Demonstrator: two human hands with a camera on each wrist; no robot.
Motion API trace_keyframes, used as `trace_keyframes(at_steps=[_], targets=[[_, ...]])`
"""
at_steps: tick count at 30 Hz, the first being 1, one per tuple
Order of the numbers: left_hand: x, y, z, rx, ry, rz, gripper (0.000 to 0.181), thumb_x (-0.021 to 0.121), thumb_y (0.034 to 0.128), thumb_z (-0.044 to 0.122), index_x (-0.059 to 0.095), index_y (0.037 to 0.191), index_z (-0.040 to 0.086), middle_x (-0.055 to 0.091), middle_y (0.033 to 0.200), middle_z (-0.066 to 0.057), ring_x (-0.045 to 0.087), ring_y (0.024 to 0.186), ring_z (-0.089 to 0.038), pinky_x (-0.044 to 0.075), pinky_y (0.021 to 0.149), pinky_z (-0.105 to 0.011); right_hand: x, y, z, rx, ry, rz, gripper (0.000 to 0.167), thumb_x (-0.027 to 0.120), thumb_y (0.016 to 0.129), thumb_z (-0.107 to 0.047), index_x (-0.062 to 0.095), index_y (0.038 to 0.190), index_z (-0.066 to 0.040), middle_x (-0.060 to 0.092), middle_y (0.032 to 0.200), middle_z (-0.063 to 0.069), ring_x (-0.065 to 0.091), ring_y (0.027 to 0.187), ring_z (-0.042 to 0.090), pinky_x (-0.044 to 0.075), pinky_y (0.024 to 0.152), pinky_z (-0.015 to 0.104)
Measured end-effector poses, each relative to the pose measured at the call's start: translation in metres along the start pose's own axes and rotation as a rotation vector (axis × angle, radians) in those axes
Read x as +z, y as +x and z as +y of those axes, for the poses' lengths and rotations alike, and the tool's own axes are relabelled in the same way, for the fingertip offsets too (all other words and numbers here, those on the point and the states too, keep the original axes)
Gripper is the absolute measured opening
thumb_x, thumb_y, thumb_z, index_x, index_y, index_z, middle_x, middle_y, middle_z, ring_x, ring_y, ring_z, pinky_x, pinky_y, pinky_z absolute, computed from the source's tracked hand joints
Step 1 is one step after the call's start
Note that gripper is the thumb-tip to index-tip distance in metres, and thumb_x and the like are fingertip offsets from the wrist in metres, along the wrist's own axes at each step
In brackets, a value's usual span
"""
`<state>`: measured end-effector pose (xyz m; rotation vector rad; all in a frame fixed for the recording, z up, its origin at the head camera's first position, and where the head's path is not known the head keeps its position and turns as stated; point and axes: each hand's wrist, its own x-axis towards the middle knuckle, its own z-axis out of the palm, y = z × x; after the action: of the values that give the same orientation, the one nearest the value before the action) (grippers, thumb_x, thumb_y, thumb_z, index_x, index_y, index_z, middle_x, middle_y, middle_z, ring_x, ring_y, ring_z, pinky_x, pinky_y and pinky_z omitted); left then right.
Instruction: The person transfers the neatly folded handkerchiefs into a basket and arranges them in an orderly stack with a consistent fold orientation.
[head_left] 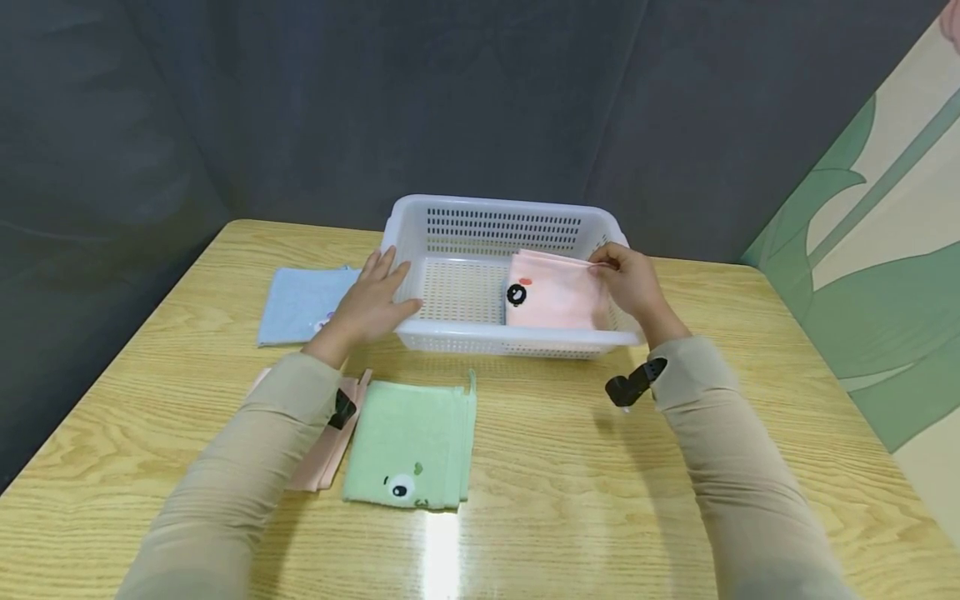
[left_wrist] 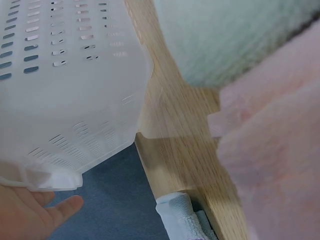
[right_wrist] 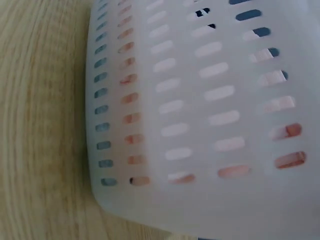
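Observation:
A white slotted basket [head_left: 517, 340] stands at the table's back. Inside its right half lies a folded pink cloth [head_left: 558, 292] with a black round eye; my right hand [head_left: 630, 279] pinches its upper right corner. My left hand [head_left: 371, 300] rests with spread, fairly straight fingers at the basket's left rim; in the left wrist view the hand [left_wrist: 35, 212] is beside the rim. The right wrist view shows the basket's slotted wall [right_wrist: 170, 100] with pink cloth behind it; my right hand cannot be made out there.
A folded blue cloth [head_left: 300, 300] lies left of the basket, partly behind my left hand. Nearer the front are a folded green cloth [head_left: 408, 433] and a pink cloth [head_left: 322, 458], partly under my left forearm. A dark curtain [head_left: 480, 100] hangs behind the wooden table [head_left: 555, 500].

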<state>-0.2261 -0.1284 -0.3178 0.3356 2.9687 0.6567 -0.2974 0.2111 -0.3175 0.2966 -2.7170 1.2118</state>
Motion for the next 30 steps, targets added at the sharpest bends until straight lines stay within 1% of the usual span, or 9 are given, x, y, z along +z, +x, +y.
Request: trace_keyframes(at_steps=[7, 9, 11, 16, 19, 25, 30], targets=[[0.0001, 0.0003, -0.0002, 0.003, 0.01, 0.004, 0.067, 0.039, 0.0873, 0.042, 0.016, 0.138, 0.005, -0.006, 0.143, -0.011, -0.014, 0.128, -0.024, 0.006, 0.1, -0.049, 0.0032, -0.0007, -0.0002, 0.023, -0.039, -0.038, 0.01, 0.051, 0.086, -0.003, 0.058, 0.093, 0.0, 0.056, 0.095, 0.016, 0.049, 0.087, 0.025, 0.042, 0.074, 0.036], [0.0004, 0.0006, -0.0003, 0.007, 0.012, 0.003, 0.067, 0.039, 0.0873, 0.042, 0.017, 0.138, 0.005, -0.006, 0.143, -0.011, -0.014, 0.128, -0.024, 0.006, 0.1, -0.049, 0.0044, -0.0006, 0.0006, 0.013, -0.063, -0.047, 0.011, 0.051, 0.085, -0.002, 0.058, 0.093, 0.0, 0.056, 0.097, 0.017, 0.05, 0.09, 0.026, 0.042, 0.077, 0.038], [0.0004, 0.0009, -0.0001, 0.007, 0.014, 0.003, 0.067, 0.04, 0.0873, 0.042, 0.017, 0.138, 0.005, -0.006, 0.143, -0.011, -0.014, 0.128, -0.024, 0.006, 0.1, -0.049, 0.0057, -0.0009, 0.0008, -0.011, -0.104, -0.057, 0.011, 0.051, 0.085, 0.0, 0.058, 0.093, 0.001, 0.057, 0.097, 0.018, 0.05, 0.091, 0.028, 0.041, 0.079, 0.04], [0.0008, 0.0012, 0.0005, 0.003, 0.012, 0.0, 0.067, 0.04, 0.0874, 0.041, 0.017, 0.138, 0.005, -0.007, 0.143, -0.011, -0.014, 0.128, -0.024, 0.006, 0.1, -0.048, 0.0088, -0.0016, 0.0009, -0.108, -0.269, -0.079, 0.012, 0.054, 0.082, 0.0, 0.061, 0.092, 0.0, 0.059, 0.096, 0.017, 0.053, 0.09, 0.03, 0.041, 0.081, 0.041], [0.0007, 0.0011, 0.0006, 0.004, 0.007, -0.006, 0.066, 0.04, 0.0875, 0.04, 0.016, 0.138, 0.005, -0.007, 0.143, -0.011, -0.015, 0.127, -0.023, 0.006, 0.1, -0.048, 0.0095, -0.0015, 0.0009, -0.136, -0.329, -0.086, 0.013, 0.055, 0.082, -0.001, 0.062, 0.093, -0.001, 0.06, 0.097, 0.017, 0.054, 0.09, 0.03, 0.041, 0.081, 0.041], [-0.0017, 0.0004, -0.0001, 0.004, 0.013, -0.008, 0.067, 0.039, 0.0877, 0.041, 0.016, 0.138, 0.005, -0.008, 0.143, -0.01, -0.015, 0.127, -0.023, 0.005, 0.1, -0.049, 0.0092, 0.0003, -0.0011, -0.108, -0.364, -0.084, 0.014, 0.054, 0.083, -0.005, 0.061, 0.095, -0.002, 0.059, 0.1, 0.017, 0.053, 0.09, 0.03, 0.039, 0.081, 0.043], [-0.0025, -0.0007, -0.0015, 0.0, 0.008, -0.003, 0.068, 0.04, 0.0874, 0.042, 0.016, 0.138, 0.004, -0.008, 0.143, -0.01, -0.014, 0.128, -0.024, 0.005, 0.1, -0.049, 0.0103, 0.0019, -0.005, -0.083, -0.361, -0.053, 0.014, 0.053, 0.084, -0.006, 0.06, 0.095, -0.001, 0.058, 0.098, 0.016, 0.052, 0.085, 0.029, 0.04, 0.078, 0.043]])
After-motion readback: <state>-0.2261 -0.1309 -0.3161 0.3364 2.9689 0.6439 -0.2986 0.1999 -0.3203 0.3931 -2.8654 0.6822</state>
